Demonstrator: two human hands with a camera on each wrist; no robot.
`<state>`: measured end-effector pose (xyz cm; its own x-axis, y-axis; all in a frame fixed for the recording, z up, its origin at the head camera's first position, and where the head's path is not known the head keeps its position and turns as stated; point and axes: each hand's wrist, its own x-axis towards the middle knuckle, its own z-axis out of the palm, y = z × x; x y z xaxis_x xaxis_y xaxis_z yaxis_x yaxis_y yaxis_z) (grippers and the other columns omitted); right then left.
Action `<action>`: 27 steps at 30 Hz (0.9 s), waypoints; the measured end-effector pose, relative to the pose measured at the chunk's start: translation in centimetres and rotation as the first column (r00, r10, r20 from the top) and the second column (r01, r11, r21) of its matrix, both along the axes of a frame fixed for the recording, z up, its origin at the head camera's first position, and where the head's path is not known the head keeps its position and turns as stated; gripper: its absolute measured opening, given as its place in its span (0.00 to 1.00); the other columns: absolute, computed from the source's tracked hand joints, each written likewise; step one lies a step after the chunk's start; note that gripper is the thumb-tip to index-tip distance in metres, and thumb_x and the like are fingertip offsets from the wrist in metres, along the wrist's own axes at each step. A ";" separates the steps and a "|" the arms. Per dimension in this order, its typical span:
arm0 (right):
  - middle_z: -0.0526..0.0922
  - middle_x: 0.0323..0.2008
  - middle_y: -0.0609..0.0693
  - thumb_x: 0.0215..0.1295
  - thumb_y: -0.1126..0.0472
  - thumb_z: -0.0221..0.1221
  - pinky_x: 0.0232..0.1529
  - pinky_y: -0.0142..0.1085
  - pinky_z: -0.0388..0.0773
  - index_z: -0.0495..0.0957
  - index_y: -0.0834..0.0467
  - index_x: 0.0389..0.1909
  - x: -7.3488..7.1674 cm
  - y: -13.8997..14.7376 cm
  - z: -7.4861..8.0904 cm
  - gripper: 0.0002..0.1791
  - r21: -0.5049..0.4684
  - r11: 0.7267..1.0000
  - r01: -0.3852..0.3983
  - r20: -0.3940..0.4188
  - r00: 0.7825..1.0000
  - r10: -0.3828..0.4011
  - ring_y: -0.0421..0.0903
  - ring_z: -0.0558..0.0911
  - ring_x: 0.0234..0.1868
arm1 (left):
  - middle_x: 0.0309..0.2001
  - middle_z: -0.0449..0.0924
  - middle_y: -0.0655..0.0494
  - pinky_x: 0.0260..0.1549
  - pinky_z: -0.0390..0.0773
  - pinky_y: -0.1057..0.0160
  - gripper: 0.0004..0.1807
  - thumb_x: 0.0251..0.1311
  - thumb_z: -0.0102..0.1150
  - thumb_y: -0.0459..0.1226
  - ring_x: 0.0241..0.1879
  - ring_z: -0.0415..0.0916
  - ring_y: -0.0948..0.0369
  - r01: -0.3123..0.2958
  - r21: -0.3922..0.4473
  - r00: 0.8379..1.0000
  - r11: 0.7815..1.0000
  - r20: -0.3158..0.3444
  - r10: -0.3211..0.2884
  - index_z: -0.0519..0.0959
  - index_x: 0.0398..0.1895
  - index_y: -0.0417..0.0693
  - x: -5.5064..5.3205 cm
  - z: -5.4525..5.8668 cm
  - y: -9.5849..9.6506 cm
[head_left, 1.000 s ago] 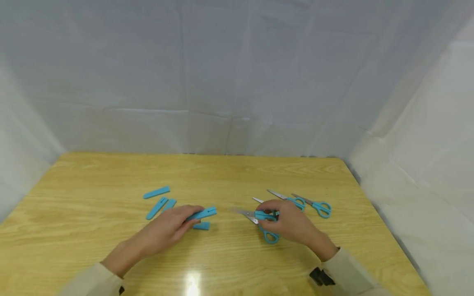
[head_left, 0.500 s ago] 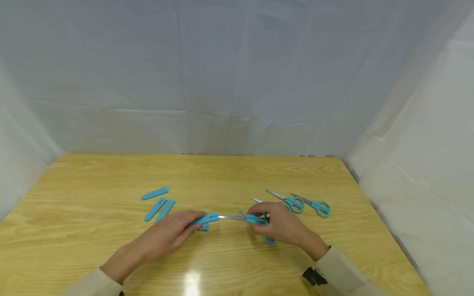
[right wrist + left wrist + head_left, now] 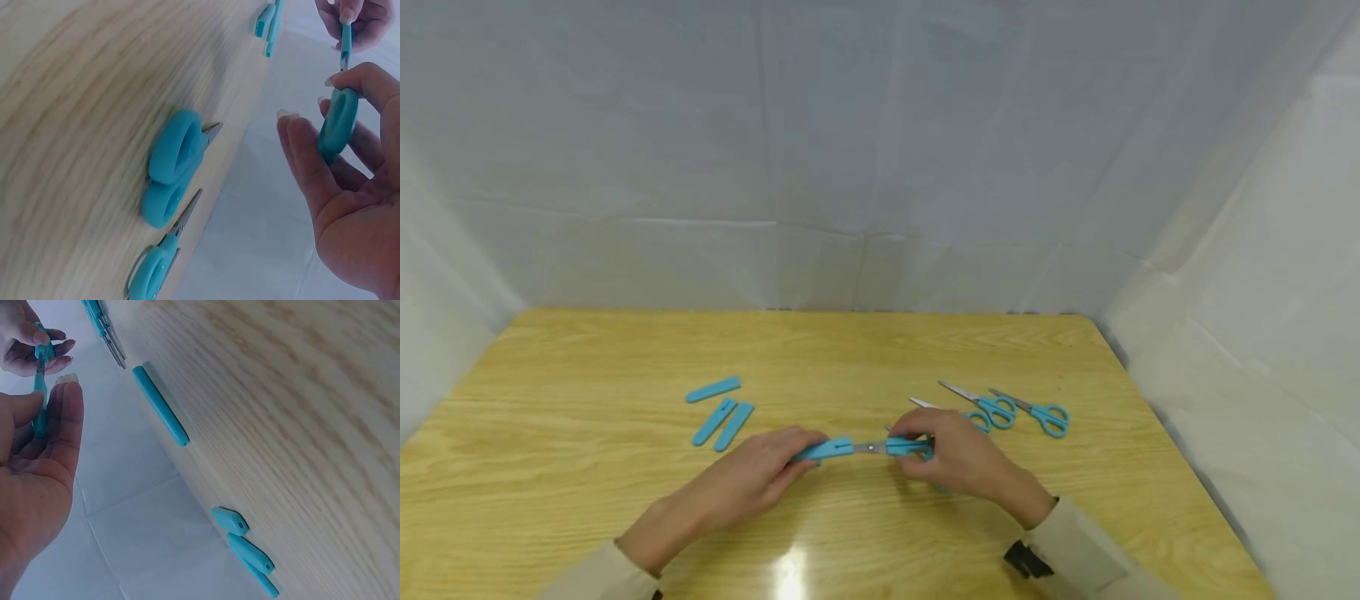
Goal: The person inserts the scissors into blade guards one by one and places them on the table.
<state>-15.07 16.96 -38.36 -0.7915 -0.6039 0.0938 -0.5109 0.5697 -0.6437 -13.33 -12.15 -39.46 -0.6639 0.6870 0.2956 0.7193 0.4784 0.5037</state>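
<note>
In the head view my left hand (image 3: pixel 748 475) pinches a light-blue scissor sheath (image 3: pixel 831 449) between thumb and fingers. Facing it, my right hand (image 3: pixel 966 457) holds a pair of scissors (image 3: pixel 871 447) by its blue handles, the blades pointing left. Most of the blade length is inside the sheath; a short metal stretch with the pivot shows between sheath and handles. In the right wrist view the thumb and index finger pinch the handle loops (image 3: pixel 339 125). Both held pieces are above the table, roughly in line.
Three loose sheaths (image 3: pixel 713 422) lie on the wooden table (image 3: pixel 625 350) at left. Another sheath (image 3: pixel 160 406) lies below my left hand, nearly hidden in the head view. Several scissors (image 3: pixel 1049 420) lie around and behind my right hand. Pale sheeting (image 3: pixel 820 150) hangs behind the table.
The right hand has moved left with the scissors, and the blades have slid into the sheath. The left hand and sheath have shifted slightly right.
</note>
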 end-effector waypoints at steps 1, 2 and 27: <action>0.79 0.37 0.35 0.64 0.59 0.61 0.35 0.34 0.76 0.81 0.48 0.43 0.0 -0.1 0.0 0.08 -0.002 1.000 0.003 -0.005 1.000 -0.003 0.40 0.79 0.36 | 0.46 0.79 0.56 0.36 0.78 0.63 0.13 0.68 0.53 0.33 0.39 0.74 0.66 0.001 0.004 1.000 1.000 0.007 -0.001 0.75 0.54 0.40 0.0 0.0 0.1; 0.79 0.37 0.36 0.63 0.59 0.62 0.35 0.34 0.76 0.81 0.48 0.43 0.1 -0.2 0.0 0.08 -0.008 1.000 0.007 -0.007 1.000 -0.007 0.40 0.79 0.36 | 0.45 0.79 0.57 0.35 0.77 0.64 0.13 0.68 0.52 0.33 0.38 0.73 0.67 0.003 0.010 1.000 1.000 0.014 -0.003 0.75 0.54 0.41 0.1 0.0 0.1; 0.76 0.37 0.40 0.62 0.62 0.61 0.28 0.33 0.74 0.79 0.46 0.42 1.0 -1.2 -0.4 0.09 -0.214 0.977 -0.016 0.017 1.000 0.021 0.41 0.73 0.27 | 0.37 0.76 0.62 0.27 0.72 0.70 0.11 0.70 0.51 0.36 0.29 0.67 0.71 0.006 0.072 0.998 0.997 0.068 -0.011 0.75 0.52 0.46 1.1 0.3 0.7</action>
